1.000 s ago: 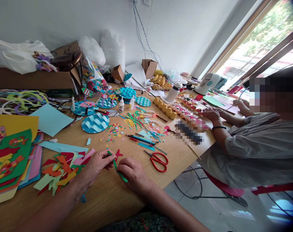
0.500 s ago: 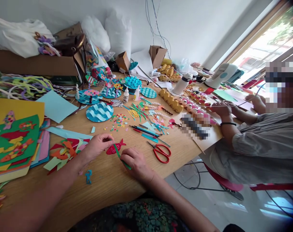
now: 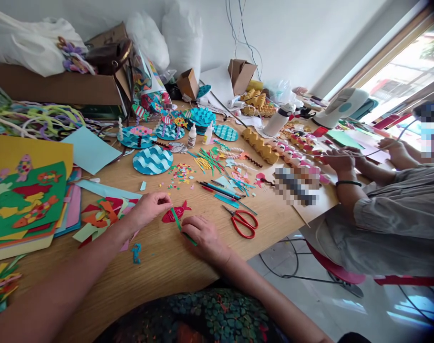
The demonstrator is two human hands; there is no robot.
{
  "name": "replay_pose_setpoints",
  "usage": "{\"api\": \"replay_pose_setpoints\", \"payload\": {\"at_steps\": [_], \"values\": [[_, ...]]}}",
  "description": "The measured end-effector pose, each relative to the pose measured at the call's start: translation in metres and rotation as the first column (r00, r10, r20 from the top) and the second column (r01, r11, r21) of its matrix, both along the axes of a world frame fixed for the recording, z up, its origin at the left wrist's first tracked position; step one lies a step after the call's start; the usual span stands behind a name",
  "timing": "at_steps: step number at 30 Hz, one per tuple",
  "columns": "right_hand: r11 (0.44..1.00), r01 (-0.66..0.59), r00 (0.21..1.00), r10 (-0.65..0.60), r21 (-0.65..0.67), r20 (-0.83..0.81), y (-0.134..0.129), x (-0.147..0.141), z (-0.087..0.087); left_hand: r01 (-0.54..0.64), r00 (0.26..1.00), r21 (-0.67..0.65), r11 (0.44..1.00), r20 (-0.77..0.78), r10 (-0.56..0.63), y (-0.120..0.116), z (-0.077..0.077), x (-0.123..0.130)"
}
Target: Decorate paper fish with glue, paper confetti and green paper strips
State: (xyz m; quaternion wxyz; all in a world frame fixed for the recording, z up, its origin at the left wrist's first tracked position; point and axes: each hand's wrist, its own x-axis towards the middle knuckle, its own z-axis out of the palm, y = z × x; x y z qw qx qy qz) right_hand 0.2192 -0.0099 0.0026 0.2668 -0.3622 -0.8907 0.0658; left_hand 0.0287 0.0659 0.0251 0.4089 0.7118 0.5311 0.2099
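Note:
Between my two hands stretches a narrow green paper strip (image 3: 176,218). My left hand (image 3: 153,207) pinches its upper end between thumb and fingers. Lower down, my right hand (image 3: 205,238) is closed around the strip, and its tail sticks out beneath the fingers. Behind the strip a red paper fish (image 3: 179,212) lies flat on the table, partly covered by the strip. Red-handled scissors (image 3: 244,224) rest to the right of my right hand. A small curled blue paper scrap (image 3: 136,253) lies below my left wrist.
Loose coloured strips (image 3: 210,160), paper dots (image 3: 182,172), pencils (image 3: 217,190) and two glue bottles (image 3: 191,137) lie beyond my hands. Paper scraps (image 3: 106,212) and stacked coloured sheets (image 3: 31,190) are at left. A co-worker's hands (image 3: 340,159) hold a thin strand at right.
The view has shifted slightly, so the table's contents appear a little further right. Both hands keep hold of the green strip in nearly the same pose over the fish.

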Motion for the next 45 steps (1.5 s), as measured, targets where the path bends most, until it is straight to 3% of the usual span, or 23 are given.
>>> {"api": "replay_pose_setpoints", "payload": {"at_steps": [18,29,45], "values": [[0.998,-0.055,0.991,0.056,-0.014,0.124,0.006,-0.003,0.005,0.050,0.988,0.159,0.986,-0.154,-0.025,0.001,-0.011,-0.001],[0.995,-0.101,0.986,0.099,0.009,0.135,0.007,-0.007,0.002,0.069,0.984,0.158,0.985,-0.172,-0.041,-0.002,-0.001,-0.004],[0.994,-0.112,0.985,0.113,-0.010,0.131,0.005,-0.006,0.002,0.082,0.988,0.204,0.976,-0.146,-0.053,-0.004,-0.012,-0.006]]}}
